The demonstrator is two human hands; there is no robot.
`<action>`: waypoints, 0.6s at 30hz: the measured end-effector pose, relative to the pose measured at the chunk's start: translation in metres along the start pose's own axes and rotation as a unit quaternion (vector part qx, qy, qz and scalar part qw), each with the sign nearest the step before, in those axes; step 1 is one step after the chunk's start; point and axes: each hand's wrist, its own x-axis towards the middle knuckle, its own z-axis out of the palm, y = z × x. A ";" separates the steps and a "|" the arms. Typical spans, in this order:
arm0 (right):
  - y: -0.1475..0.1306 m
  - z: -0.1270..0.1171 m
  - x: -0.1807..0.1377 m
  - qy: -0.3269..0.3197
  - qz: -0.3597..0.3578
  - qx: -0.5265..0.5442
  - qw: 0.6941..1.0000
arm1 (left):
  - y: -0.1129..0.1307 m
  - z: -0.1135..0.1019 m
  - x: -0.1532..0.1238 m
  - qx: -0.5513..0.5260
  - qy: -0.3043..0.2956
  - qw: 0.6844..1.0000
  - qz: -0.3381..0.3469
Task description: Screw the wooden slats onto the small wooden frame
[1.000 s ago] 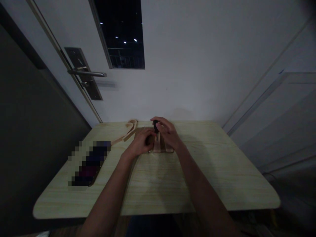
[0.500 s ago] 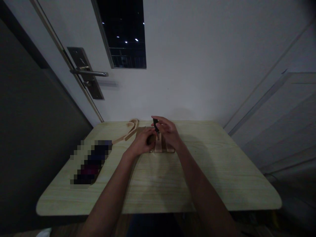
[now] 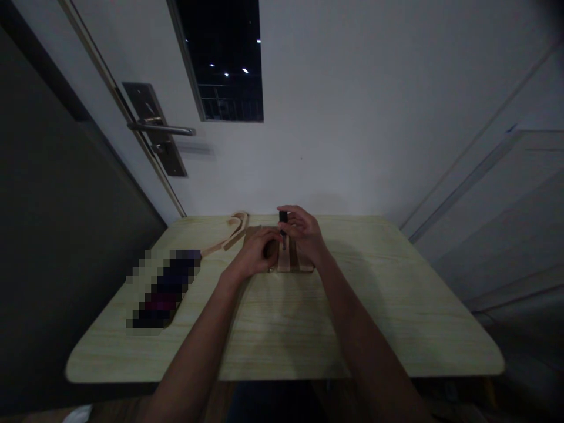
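Note:
My right hand (image 3: 307, 235) is closed around the black handle of a screwdriver (image 3: 283, 217). The screwdriver stands nearly upright, its shaft pointing down at a pale wooden strip (image 3: 284, 261). That strip lies across a flat brown wooden base (image 3: 305, 264) near the back of the table. From the left, my left hand (image 3: 254, 252) grips the wooden piece, thumb by the strip and fingertips close to the screwdriver shaft. Whatever lies under the left fingers is hidden, and any screw at the tip is too small to make out.
A curved wooden hook-shaped piece (image 3: 238, 226) lies at the table's back left. A phone-like dark object (image 3: 170, 291), pixelated, rests in front of it. The pale wooden table (image 3: 282, 335) meets a white door with a metal handle (image 3: 165, 128).
The screwdriver handle has gone from a slight leftward tilt to nearly upright, and my right hand has shifted slightly right with it. My left hand keeps its place.

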 end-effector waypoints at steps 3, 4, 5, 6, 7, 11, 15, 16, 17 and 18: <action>0.001 -0.001 -0.001 0.021 0.005 0.002 1.000 | 0.001 -0.001 0.000 -0.002 -0.003 1.000 -0.003; 0.001 -0.001 -0.001 0.026 0.006 -0.002 1.000 | 0.001 -0.001 0.000 -0.002 -0.002 1.000 -0.004; 0.001 -0.001 -0.001 0.027 0.007 -0.006 1.000 | 0.002 -0.002 0.000 -0.002 -0.002 1.000 -0.005; 0.001 -0.001 -0.001 0.022 0.007 -0.013 1.000 | 0.003 -0.002 0.001 -0.003 -0.003 1.000 -0.007; 0.000 -0.001 -0.002 0.015 0.006 -0.023 1.000 | 0.004 -0.002 0.001 -0.004 -0.005 1.000 -0.009; -0.004 0.000 -0.002 -0.010 -0.017 -0.064 0.998 | 0.005 -0.003 0.002 -0.006 -0.006 1.000 -0.011; -0.007 -0.003 -0.003 -0.054 -0.050 -0.042 0.996 | 0.006 -0.003 0.002 -0.003 -0.004 1.000 -0.018; -0.006 -0.005 -0.003 -0.070 -0.052 -0.031 0.996 | 0.006 -0.003 0.002 -0.003 -0.004 1.000 -0.020; -0.006 -0.006 -0.003 -0.085 -0.051 -0.020 0.995 | 0.006 -0.003 0.002 -0.005 -0.003 1.000 -0.022; -0.005 -0.007 -0.003 -0.097 -0.049 -0.008 0.994 | 0.006 -0.003 0.001 -0.006 -0.004 1.000 -0.024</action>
